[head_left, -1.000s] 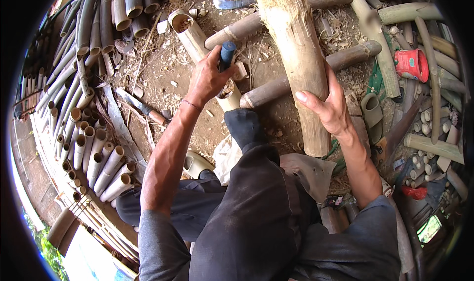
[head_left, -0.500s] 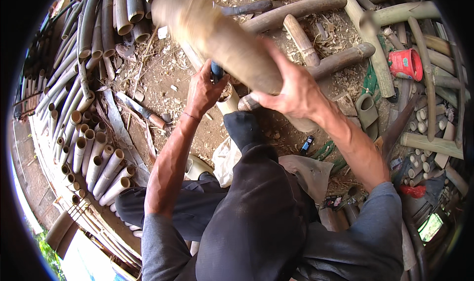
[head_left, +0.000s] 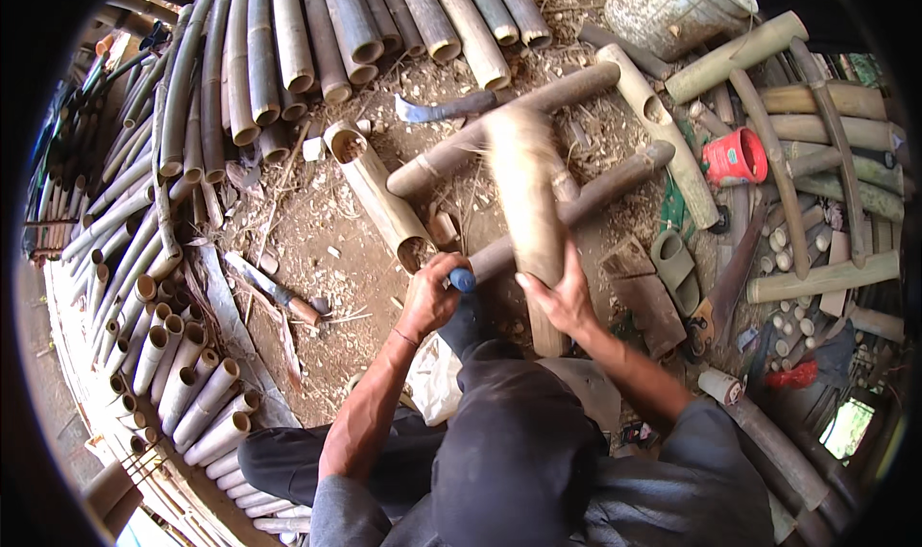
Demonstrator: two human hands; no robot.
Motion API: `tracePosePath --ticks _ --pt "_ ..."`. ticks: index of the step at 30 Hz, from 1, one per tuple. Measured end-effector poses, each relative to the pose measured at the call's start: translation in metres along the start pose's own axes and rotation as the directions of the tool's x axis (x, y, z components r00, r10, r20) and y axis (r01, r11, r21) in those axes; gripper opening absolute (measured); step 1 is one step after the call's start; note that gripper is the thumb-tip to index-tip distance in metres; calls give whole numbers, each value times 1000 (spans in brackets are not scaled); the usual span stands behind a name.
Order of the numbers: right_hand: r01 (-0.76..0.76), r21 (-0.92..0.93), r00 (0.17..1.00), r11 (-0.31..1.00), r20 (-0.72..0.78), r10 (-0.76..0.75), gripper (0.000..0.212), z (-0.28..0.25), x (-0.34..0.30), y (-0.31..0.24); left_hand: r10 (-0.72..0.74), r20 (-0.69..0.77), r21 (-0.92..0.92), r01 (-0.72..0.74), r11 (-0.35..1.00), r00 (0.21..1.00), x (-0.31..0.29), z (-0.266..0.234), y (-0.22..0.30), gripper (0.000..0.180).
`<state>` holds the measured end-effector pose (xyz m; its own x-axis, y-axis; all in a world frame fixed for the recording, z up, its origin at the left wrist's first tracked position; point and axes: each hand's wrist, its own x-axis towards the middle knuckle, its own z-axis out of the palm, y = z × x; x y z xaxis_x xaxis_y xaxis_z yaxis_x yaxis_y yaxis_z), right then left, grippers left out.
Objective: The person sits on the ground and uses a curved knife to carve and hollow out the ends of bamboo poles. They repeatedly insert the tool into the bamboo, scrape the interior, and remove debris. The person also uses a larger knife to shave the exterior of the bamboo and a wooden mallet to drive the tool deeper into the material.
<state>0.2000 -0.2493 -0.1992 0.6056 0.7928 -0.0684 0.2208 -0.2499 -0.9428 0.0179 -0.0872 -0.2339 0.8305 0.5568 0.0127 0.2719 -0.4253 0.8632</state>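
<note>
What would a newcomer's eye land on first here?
Probably the pale, motion-blurred club near the centre, gripped low down by the right hand, with the left hand just to its left around a blue-topped handle. Next, the bright red bucket at upper right, against mostly brown surroundings. Then the massed bamboo tubes lining the left side and top.

red tub (head_left: 720,166) | label (head_left: 740,156): too small to read | legible text: none
</note>
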Motion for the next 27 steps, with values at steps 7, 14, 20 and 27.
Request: tracePosePath --ticks 7,14,20,27 --pt "-482 -219 773 848 -561 295 93 5 -84 108 -427 -300 136 481 866 853 81 -77 -34 43" --pt "-5 -612 892 791 -360 -273 80 6 133 26 -485 -285 541 557 630 826 62 -110 -110 46" --pt "-229 -726 969 648 -108 222 102 59 370 64 -342 -113 676 325 662 933 24 -99 -121 20" --pt "-348 -582 933 735 -135 334 90 80 401 46 -363 -213 466 420 779 907 -14 -112 -110 39"
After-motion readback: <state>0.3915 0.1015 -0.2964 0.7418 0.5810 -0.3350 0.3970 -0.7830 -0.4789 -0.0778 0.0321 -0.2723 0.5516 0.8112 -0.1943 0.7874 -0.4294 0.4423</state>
